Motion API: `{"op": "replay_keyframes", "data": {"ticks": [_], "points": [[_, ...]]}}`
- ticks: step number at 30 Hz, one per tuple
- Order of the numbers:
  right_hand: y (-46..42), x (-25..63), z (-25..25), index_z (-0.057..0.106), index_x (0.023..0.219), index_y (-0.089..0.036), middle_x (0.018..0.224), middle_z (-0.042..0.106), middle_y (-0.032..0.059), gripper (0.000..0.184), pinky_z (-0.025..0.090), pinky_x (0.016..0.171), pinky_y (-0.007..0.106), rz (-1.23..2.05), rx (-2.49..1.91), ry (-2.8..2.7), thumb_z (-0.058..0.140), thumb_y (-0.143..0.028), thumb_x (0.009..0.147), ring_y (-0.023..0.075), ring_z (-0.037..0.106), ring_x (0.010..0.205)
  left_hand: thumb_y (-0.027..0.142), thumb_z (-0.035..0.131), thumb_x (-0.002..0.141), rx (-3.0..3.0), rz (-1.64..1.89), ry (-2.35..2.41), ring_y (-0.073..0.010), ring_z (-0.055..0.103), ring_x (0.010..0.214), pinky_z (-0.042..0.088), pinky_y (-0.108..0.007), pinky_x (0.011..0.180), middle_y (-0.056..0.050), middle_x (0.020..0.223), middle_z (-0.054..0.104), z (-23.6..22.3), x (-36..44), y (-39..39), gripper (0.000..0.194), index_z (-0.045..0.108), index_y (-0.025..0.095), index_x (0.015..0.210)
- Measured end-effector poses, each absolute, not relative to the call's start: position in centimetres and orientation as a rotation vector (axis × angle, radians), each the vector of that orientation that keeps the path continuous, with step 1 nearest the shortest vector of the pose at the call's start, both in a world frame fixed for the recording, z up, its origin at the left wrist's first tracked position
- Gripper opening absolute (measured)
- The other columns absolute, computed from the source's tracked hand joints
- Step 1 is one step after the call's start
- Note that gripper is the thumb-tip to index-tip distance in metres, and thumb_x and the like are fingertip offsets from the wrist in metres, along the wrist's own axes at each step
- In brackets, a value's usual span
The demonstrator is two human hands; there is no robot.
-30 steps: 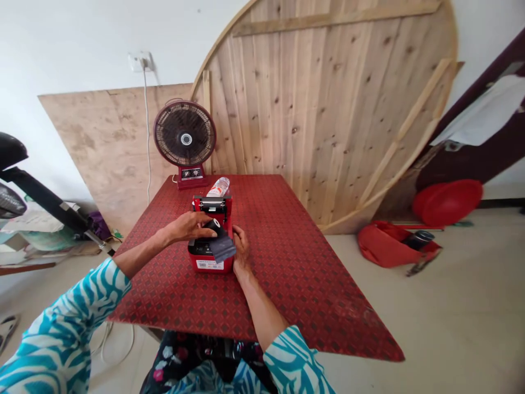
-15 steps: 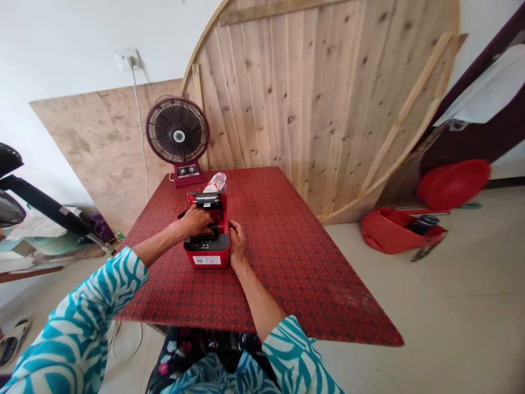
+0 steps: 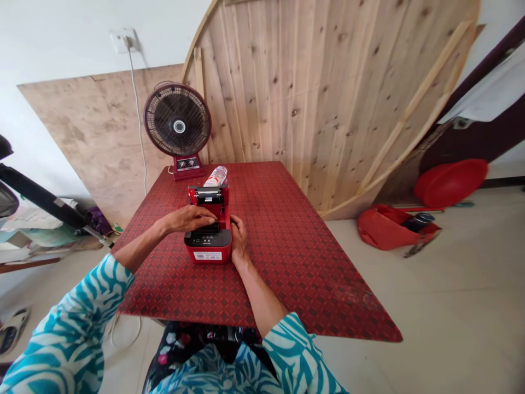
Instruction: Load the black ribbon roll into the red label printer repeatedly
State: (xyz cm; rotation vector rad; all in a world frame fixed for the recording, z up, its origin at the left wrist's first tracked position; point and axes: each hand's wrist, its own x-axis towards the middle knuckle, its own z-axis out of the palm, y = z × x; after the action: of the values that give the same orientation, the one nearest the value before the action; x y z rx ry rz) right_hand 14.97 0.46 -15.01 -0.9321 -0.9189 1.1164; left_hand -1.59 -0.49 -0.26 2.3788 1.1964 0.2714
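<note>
A small red label printer with its lid raised sits on the red patterned table. My left hand lies over the printer's open compartment, fingers stretched flat and pressing down inside it. The dark roll is hidden under those fingers. My right hand rests against the printer's right side, fingers curled along its wall. A clear plastic bottle lies just behind the printer.
A dark red table fan stands at the table's far left edge, its cord running up to a wall socket. A large round wooden board leans on the wall. A red bag and red basin sit on the floor, right.
The dark roll with its hanging strip, held above the printer a second ago, has gone down into the compartment. My left hand has flattened over it. My right hand stayed at the printer's side.
</note>
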Motion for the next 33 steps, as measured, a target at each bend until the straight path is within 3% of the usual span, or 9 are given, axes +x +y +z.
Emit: {"op": "replay_keyframes", "data": {"ticks": [4, 8, 11, 17, 26, 33], "points": [[0.5, 15.1, -15.0, 0.067, 0.102, -0.022, 0.106, 0.069, 0.0030, 0.033, 0.043, 0.094, 0.036, 1.111, -0.948, -0.942, 0.050, -0.034, 0.077, 0.0197, 0.060, 0.102, 0.042, 0.061, 0.084, 2.462, 0.493, 1.188, -0.0200, 0.066, 0.094, 0.048, -0.029, 0.085, -0.007, 0.105, 0.072, -1.1, -2.2, -3.5, 0.035, 0.068, 0.017, 0.108], [0.4, 15.2, -15.1, 0.067, 0.103, -0.022, 0.107, 0.069, 0.0031, 0.034, 0.042, 0.096, 0.036, 1.099, -0.943, -0.962, 0.049, -0.035, 0.077, 0.0197, 0.059, 0.104, 0.031, 0.056, 0.088, 2.540, 0.716, 1.262, -0.0173, 0.067, 0.087, 0.048, -0.030, 0.084, -0.004, 0.092, 0.074, -2.7, -2.0, -4.5, 0.019, 0.069, 0.020, 0.095], [0.4, 15.2, -15.1, 0.067, 0.103, -0.022, 0.108, 0.069, 0.0034, 0.034, 0.042, 0.096, 0.036, 1.103, -0.927, -0.948, 0.050, -0.035, 0.077, 0.0196, 0.059, 0.104, 0.029, 0.053, 0.090, 2.599, 0.856, 1.287, -0.0168, 0.067, 0.082, 0.048, -0.032, 0.084, -0.003, 0.083, 0.073, -3.5, -1.7, -4.8, 0.017, 0.068, 0.020, 0.087], [0.3, 15.3, -15.2, 0.066, 0.103, -0.021, 0.107, 0.069, 0.0047, 0.035, 0.044, 0.093, 0.036, 1.146, -0.921, -0.918, 0.052, -0.038, 0.076, 0.0208, 0.059, 0.104, 0.028, 0.053, 0.093, 2.733, 0.989, 1.262, -0.0165, 0.066, 0.094, 0.036, -0.040, 0.102, -0.004, 0.096, 0.074, -4.3, -1.3, -7.1, 0.017, 0.068, 0.021, 0.089], [0.9, 15.8, -14.6, 0.061, 0.113, -0.020, 0.111, 0.069, 0.0067, 0.046, 0.049, 0.081, 0.032, 1.236, -1.022, -0.880, 0.057, -0.046, 0.074, 0.0196, 0.064, 0.094, 0.025, 0.053, 0.092, 2.662, 1.112, 1.246, -0.0149, 0.065, 0.094, 0.032, -0.039, 0.106, -0.002, 0.094, 0.072, -5.8, -0.3, -8.4, 0.016, 0.067, 0.022, 0.086], [5.8, 15.9, -10.8, 0.058, 0.119, -0.023, 0.117, 0.068, 0.0051, 0.053, 0.049, 0.086, 0.032, 1.216, -0.893, -1.032, 0.054, -0.055, 0.078, 0.0179, 0.063, 0.105, 0.025, 0.054, 0.089, 2.671, 1.143, 1.271, -0.0186, 0.063, 0.098, 0.032, -0.043, 0.107, -0.004, 0.099, 0.071, -6.2, 0.0, -9.2, 0.014, 0.067, 0.023, 0.092]]}}
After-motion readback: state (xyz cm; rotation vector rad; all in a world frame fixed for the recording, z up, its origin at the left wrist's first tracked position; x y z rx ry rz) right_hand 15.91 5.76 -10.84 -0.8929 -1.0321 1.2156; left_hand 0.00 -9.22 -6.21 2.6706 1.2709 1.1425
